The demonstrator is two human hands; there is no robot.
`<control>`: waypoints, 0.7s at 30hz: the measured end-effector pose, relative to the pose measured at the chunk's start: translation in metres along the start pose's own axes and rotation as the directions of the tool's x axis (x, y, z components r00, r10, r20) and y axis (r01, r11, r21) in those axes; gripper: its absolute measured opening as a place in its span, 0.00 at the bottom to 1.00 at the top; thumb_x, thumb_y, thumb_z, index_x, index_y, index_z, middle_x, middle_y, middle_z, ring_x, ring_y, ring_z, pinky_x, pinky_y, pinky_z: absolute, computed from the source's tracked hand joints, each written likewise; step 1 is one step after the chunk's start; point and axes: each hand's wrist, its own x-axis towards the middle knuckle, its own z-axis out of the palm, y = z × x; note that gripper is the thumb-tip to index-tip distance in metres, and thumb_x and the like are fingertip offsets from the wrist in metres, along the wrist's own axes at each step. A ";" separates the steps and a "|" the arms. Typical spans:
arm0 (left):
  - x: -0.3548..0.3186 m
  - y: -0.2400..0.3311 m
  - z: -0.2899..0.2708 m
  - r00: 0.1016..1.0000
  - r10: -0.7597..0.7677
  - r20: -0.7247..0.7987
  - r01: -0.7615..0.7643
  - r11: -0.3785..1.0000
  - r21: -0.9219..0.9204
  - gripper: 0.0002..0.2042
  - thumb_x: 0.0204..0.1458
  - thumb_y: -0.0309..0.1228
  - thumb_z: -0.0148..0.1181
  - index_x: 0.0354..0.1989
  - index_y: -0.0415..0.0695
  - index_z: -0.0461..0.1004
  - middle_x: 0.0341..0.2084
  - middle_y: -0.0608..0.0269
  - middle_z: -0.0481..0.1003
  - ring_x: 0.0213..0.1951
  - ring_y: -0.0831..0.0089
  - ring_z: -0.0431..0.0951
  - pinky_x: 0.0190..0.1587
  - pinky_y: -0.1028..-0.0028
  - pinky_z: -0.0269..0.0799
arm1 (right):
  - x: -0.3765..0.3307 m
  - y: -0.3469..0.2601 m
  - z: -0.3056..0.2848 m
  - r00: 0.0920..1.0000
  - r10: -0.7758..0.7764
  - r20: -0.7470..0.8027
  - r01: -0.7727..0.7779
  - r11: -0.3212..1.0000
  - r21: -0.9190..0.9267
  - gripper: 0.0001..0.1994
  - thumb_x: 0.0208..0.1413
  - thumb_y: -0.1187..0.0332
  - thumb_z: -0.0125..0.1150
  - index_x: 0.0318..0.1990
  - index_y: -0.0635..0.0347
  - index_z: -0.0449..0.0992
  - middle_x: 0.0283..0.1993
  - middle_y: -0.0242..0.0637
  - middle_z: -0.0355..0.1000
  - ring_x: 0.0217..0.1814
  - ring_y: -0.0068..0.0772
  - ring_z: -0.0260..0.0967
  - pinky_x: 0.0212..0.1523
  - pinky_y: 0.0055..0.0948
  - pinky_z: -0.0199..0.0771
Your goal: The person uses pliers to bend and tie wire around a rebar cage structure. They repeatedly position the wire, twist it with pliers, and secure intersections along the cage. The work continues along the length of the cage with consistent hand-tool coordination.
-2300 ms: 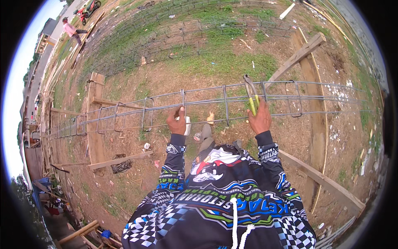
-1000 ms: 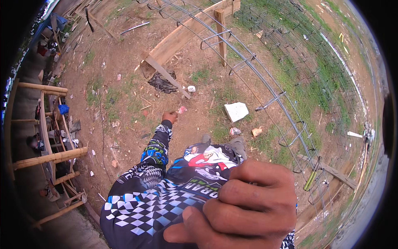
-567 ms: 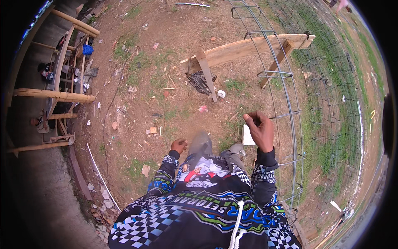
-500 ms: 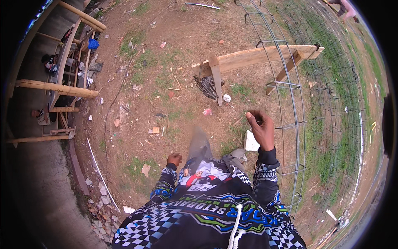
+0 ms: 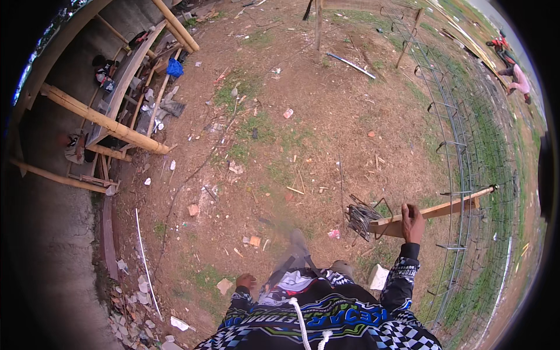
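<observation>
My right hand point(image 5: 413, 223) is over the wooden plank point(image 5: 449, 209), its fingers bent and pressed together. Whatever they may hold is hidden. Left of this hand, at the plank's near end, a bundle of dark bent steel stirrups point(image 5: 357, 220) hangs, with one squared wire loop sticking out toward the hand. Low beside my body is my left hand point(image 5: 246, 282), small and blurred, so its fingers do not show clearly. It is away from the plank and over bare ground.
To the right runs a long steel rebar cage point(image 5: 458, 146). A white block point(image 5: 378, 276) lies by my right foot. Bamboo poles point(image 5: 105, 119) and two people are in a shelter at left. Another person in pink point(image 5: 517, 79) bends at the far right. Litter dots the dirt.
My view has moved forward and turned; the plank and stirrup bundle are now close to my right hand. That hand has come over the plank, while my left hand stays low at my side.
</observation>
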 end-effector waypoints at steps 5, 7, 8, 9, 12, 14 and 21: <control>0.066 0.242 -0.026 0.808 0.587 0.049 -0.561 0.741 0.369 0.11 0.56 0.33 0.61 0.42 0.38 0.79 0.28 0.57 0.80 0.28 0.72 0.80 0.27 0.74 0.75 | 0.000 -0.009 -0.001 0.994 -0.027 0.105 0.027 1.000 0.001 0.21 0.59 0.53 0.60 0.44 0.66 0.77 0.42 0.49 0.77 0.42 0.43 0.76 0.44 0.37 0.74; 0.090 0.337 -0.006 0.760 0.649 0.024 -0.607 0.695 0.385 0.12 0.55 0.34 0.62 0.43 0.38 0.79 0.28 0.59 0.80 0.26 0.73 0.79 0.28 0.75 0.75 | 0.009 -0.017 -0.006 0.998 -0.046 0.033 0.047 0.998 -0.033 0.20 0.59 0.54 0.61 0.44 0.66 0.77 0.40 0.48 0.77 0.43 0.43 0.75 0.46 0.38 0.73; 0.099 0.374 -0.004 0.697 0.717 0.013 -0.638 0.612 0.467 0.13 0.55 0.34 0.62 0.43 0.38 0.79 0.28 0.59 0.80 0.26 0.73 0.79 0.28 0.75 0.75 | 0.014 -0.035 -0.009 0.998 -0.055 -0.031 0.052 0.996 -0.078 0.19 0.58 0.56 0.61 0.44 0.67 0.76 0.39 0.48 0.76 0.43 0.44 0.74 0.48 0.40 0.71; 0.098 0.418 0.013 0.664 0.747 0.031 -0.668 0.573 0.474 0.13 0.55 0.34 0.62 0.44 0.38 0.79 0.29 0.58 0.80 0.27 0.73 0.79 0.30 0.75 0.76 | 0.023 -0.054 -0.012 0.999 -0.006 -0.048 0.005 1.000 -0.014 0.19 0.59 0.56 0.61 0.44 0.67 0.76 0.39 0.47 0.76 0.42 0.42 0.74 0.47 0.39 0.71; 0.076 0.517 0.076 0.619 0.776 0.119 -0.746 0.534 0.399 0.14 0.55 0.34 0.63 0.45 0.38 0.79 0.30 0.58 0.80 0.28 0.73 0.79 0.32 0.74 0.76 | 0.059 -0.110 0.001 0.989 0.124 -0.079 -0.105 0.971 0.217 0.18 0.60 0.58 0.60 0.43 0.69 0.76 0.36 0.44 0.76 0.38 0.33 0.73 0.42 0.33 0.71; 0.094 0.553 0.100 0.618 0.770 0.161 -0.767 0.544 0.341 0.14 0.55 0.34 0.63 0.46 0.38 0.79 0.31 0.58 0.81 0.29 0.73 0.80 0.32 0.74 0.76 | 0.100 -0.141 0.031 0.995 0.099 -0.028 -0.091 0.974 0.205 0.17 0.60 0.59 0.60 0.42 0.69 0.76 0.34 0.44 0.76 0.36 0.32 0.73 0.41 0.32 0.72; 0.168 0.566 0.154 0.977 0.092 0.190 -0.130 0.973 0.193 0.10 0.55 0.34 0.57 0.40 0.43 0.79 0.32 0.59 0.81 0.31 0.67 0.82 0.30 0.68 0.76 | 0.338 -0.230 0.200 0.893 -0.049 0.447 0.091 0.993 -0.074 0.21 0.48 0.56 0.66 0.46 0.60 0.77 0.37 0.47 0.79 0.40 0.47 0.78 0.41 0.41 0.76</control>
